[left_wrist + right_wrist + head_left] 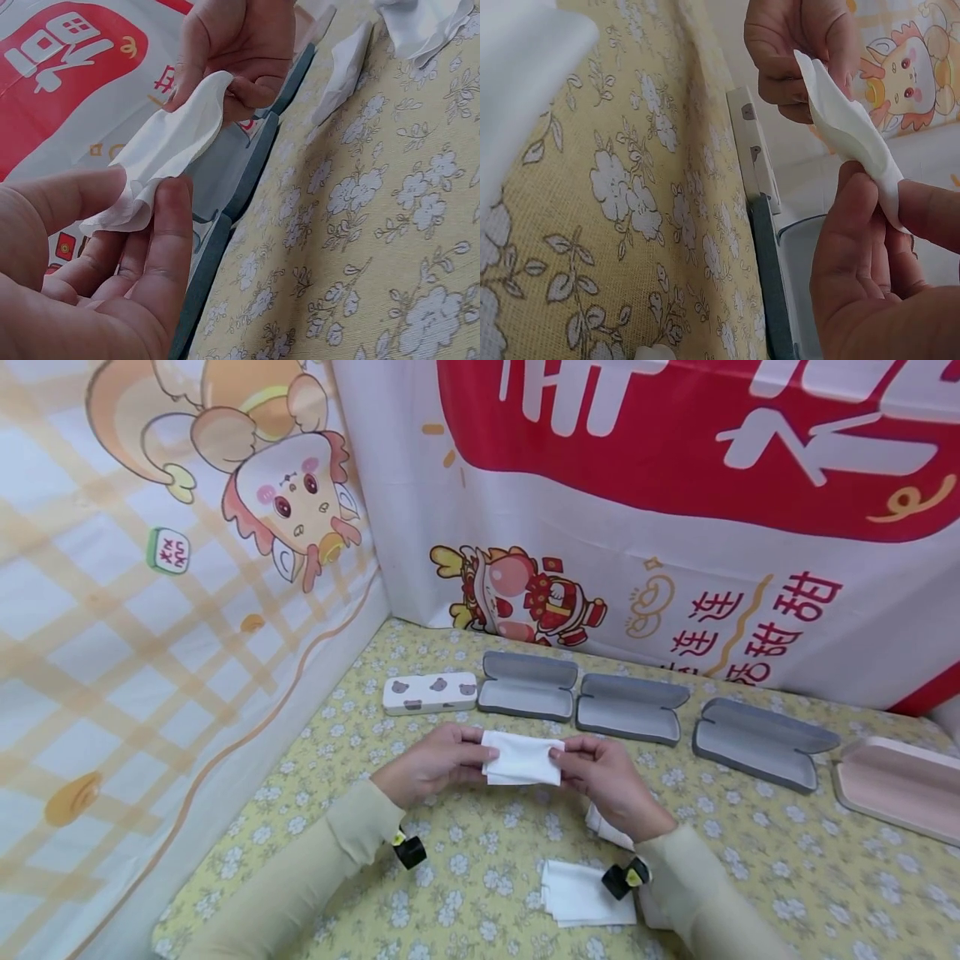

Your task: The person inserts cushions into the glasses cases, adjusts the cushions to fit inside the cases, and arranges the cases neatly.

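A folded white cloth (pixel 522 758) is held up between both hands, above the flowered tablecloth. My left hand (pixel 442 762) pinches its left end between thumb and fingers. The right hand (pixel 606 777) pinches the opposite end the same way. In the left wrist view the cloth (pixel 169 146) shows as loose layers, slightly curved. From the right wrist it is seen nearly edge-on, a thin folded strip (pixel 855 135). Below the right forearm lies another folded white cloth (pixel 585 895), and one more white cloth (pixel 609 828) is partly hidden behind the right hand.
Along the back stand a closed white case with bear prints (pixel 430 692), several open grey cases, one of them a grey case (pixel 527 697) just beyond the hands, and an open pink case (pixel 900 781) at the right. Printed fabric walls (pixel 420 510) border the table at the back and left.
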`<state>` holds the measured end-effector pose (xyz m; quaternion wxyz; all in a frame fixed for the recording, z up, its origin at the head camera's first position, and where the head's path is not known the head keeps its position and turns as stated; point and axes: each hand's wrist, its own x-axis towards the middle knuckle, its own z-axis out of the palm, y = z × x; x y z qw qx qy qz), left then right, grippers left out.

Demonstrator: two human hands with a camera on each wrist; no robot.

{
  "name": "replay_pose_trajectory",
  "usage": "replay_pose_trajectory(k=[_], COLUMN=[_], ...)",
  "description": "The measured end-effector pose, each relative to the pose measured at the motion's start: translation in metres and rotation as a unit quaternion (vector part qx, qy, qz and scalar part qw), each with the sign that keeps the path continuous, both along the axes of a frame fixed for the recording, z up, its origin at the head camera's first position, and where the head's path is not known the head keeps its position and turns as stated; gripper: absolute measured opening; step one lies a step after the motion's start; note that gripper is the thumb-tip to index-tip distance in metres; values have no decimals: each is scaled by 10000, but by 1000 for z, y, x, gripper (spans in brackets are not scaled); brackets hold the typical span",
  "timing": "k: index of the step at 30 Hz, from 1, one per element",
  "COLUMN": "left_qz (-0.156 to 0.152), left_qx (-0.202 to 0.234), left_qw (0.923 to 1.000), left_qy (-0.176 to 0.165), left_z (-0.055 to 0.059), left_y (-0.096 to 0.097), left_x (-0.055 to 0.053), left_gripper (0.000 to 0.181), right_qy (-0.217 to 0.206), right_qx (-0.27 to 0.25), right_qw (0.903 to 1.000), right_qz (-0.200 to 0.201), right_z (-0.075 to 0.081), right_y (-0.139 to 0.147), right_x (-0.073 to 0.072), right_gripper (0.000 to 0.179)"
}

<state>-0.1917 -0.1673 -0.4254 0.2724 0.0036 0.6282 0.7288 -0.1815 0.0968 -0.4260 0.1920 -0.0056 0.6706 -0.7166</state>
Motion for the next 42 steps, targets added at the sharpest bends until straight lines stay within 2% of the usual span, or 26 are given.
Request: replay_pose_trajectory(k=[10,16,22,31,37,42], left_qz=[112,302,467,709,739,744], left_qx=[322,256,223,-359,-969,-1284], left_qw=[9994,9992,9987,9963,9910,9862], left_qy=[-30,-69,0,312,549,729], left_z=[3,2,1,1,2,1], left_y=[5,4,2,0,1,0], left_x=[-17,-26,-36,-50,-60,-67], left_gripper=[35,32,33,26,20,19], right_qy=[-286,-197,-183,62,313,431], right_qx=[-565,-500,-347,95,291,515], right_qw=[9978,9984,9989,9993,9985,9972], right_qz=[-205,-177,-259,-355,-341,-326], right_z=[5,9,6,3,2,0], right_y=[7,7,4,-3,-3,-5], right_x=[-11,-18,-30,-45,-54,-62], right_gripper=[26,41,45,35,30,29])
